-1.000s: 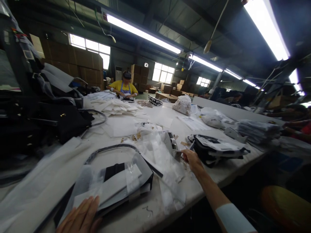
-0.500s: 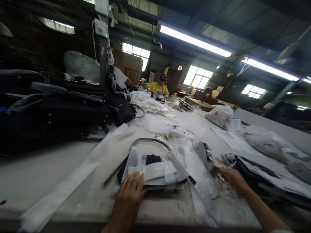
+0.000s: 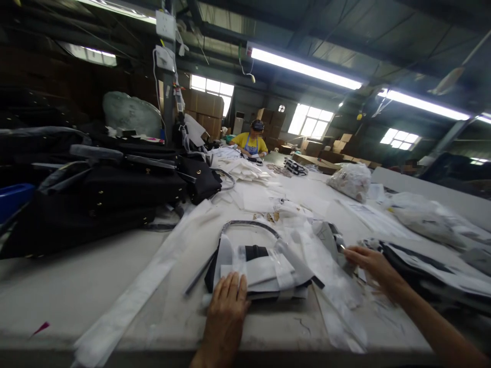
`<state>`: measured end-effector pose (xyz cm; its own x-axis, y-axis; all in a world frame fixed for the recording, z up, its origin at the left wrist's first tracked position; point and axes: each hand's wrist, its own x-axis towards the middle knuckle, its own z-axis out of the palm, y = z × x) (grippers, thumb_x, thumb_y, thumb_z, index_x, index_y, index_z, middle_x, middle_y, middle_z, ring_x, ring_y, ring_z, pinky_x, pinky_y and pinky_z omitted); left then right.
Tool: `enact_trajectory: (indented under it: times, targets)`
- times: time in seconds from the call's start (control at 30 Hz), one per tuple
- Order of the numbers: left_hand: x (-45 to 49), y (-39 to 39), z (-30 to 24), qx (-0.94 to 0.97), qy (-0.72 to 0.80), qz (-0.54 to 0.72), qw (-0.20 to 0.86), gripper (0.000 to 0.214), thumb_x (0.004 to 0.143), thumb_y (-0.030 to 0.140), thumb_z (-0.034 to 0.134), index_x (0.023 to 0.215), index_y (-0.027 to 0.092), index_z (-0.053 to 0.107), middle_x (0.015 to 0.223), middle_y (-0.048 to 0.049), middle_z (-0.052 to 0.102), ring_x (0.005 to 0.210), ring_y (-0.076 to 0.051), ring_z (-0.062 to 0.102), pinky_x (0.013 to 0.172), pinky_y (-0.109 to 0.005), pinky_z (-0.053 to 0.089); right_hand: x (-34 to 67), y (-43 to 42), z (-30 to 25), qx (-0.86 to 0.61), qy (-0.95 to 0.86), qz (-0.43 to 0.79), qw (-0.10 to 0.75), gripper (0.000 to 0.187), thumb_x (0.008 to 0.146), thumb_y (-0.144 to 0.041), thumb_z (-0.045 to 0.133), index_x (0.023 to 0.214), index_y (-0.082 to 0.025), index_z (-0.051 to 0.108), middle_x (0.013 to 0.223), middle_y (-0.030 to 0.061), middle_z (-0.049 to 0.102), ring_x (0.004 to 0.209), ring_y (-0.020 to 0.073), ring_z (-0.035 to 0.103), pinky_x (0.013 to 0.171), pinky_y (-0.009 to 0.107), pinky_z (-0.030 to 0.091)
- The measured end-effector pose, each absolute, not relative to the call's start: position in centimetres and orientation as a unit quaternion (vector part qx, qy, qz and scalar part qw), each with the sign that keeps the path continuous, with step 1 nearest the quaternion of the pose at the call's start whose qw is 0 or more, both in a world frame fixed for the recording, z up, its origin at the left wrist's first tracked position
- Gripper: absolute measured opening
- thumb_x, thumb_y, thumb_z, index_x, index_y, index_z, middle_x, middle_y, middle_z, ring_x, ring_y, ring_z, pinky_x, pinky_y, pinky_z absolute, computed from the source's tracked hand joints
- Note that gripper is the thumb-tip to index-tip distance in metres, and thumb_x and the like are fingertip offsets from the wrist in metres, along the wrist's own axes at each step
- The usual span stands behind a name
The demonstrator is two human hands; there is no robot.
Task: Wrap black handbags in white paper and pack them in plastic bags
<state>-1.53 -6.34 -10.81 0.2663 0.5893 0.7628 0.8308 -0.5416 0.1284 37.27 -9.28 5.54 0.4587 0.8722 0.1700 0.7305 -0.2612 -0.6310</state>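
My left hand [image 3: 226, 309] lies flat, fingers stretched, on the near edge of a black bag wrapped in white paper and clear film [image 3: 264, 271], whose curved strap [image 3: 251, 225] arcs behind it. My right hand [image 3: 368, 261] reaches out to the right. Its fingers are closed on a small object [image 3: 339, 247] that I cannot make out, beside a crumpled grey-and-white wrapper [image 3: 326, 236].
Black handbags [image 3: 95, 199] are piled at the left. A long white paper strip [image 3: 146, 291] runs across the table [image 3: 76, 286]. Wrapped dark bags [image 3: 425, 273] lie at the right, plastic sacks [image 3: 351, 181] farther back. A person in a yellow shirt [image 3: 253, 143] works at the far end.
The view swung left, then steadied. My left hand moved up onto the wrapped bag's edge. My right hand stayed at the small object by the wrapper.
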Motion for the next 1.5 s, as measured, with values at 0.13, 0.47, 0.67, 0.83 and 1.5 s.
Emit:
enact_trajectory:
  times: [0.13,0.47,0.67,0.83,1.5]
  targets:
    - [-2.8,-6.2,-9.9,-0.809,-0.425,-0.374,0.16,0.039,0.092,0.015,0.051,0.13,0.02,0.055,0.127,-0.0075,0.065,0.121,-0.023,0.058,0.106,-0.041,0.044,26.4,-3.7,9.3,-0.621,-0.67,0.328,0.241,0.028,0.072,-0.046,0.065,0.075,-0.02,0.074,0.072,0.0033,0.069,0.07,0.0195,0.06,0.066,0.027,0.046]
    - [-2.5,-6.5,-10.2,-0.798,-0.444,-0.381,0.147,0.044,0.089,0.008,0.043,0.128,0.023,0.058,0.125,-0.0038,0.066,0.121,-0.022,0.058,0.105,-0.04,0.044,10.7,4.5,8.7,-0.449,-0.865,0.171,-0.141,0.013,0.072,-0.033,0.077,0.082,-0.024,0.078,0.072,-0.0042,0.07,0.065,0.0132,0.062,0.053,0.02,0.037]
    - [-2.3,-6.6,-10.4,-0.796,-0.447,-0.38,0.148,0.045,0.089,0.01,0.047,0.131,0.023,0.057,0.128,-0.0046,0.065,0.123,-0.023,0.056,0.106,-0.04,0.042,9.3,6.9,7.1,-0.428,-0.863,0.136,-0.23,0.011,0.063,-0.025,0.085,0.069,-0.021,0.076,0.055,-0.0046,0.062,0.052,0.013,0.055,0.05,0.022,0.035]
    - [-2.7,-6.7,-10.3,-0.807,-0.434,-0.369,0.155,0.044,0.09,0.015,0.047,0.132,0.022,0.057,0.132,-0.0057,0.064,0.125,-0.025,0.055,0.106,-0.04,0.041,8.3,8.1,4.7,-0.401,-0.875,0.113,-0.247,0.019,0.057,-0.023,0.09,0.061,-0.019,0.071,0.046,-0.0059,0.053,0.046,0.0132,0.05,0.048,0.024,0.036]
    - [-2.7,-6.7,-9.7,-0.802,-0.442,-0.366,0.165,0.041,0.092,0.01,0.046,0.129,0.021,0.059,0.128,-0.0055,0.065,0.122,-0.023,0.057,0.105,-0.039,0.042,13.5,11.5,3.7,-0.499,-0.859,0.107,-0.036,0.059,0.06,-0.051,0.089,0.108,-0.021,0.07,0.109,0.007,0.071,0.101,0.0257,0.064,0.087,0.031,0.044]
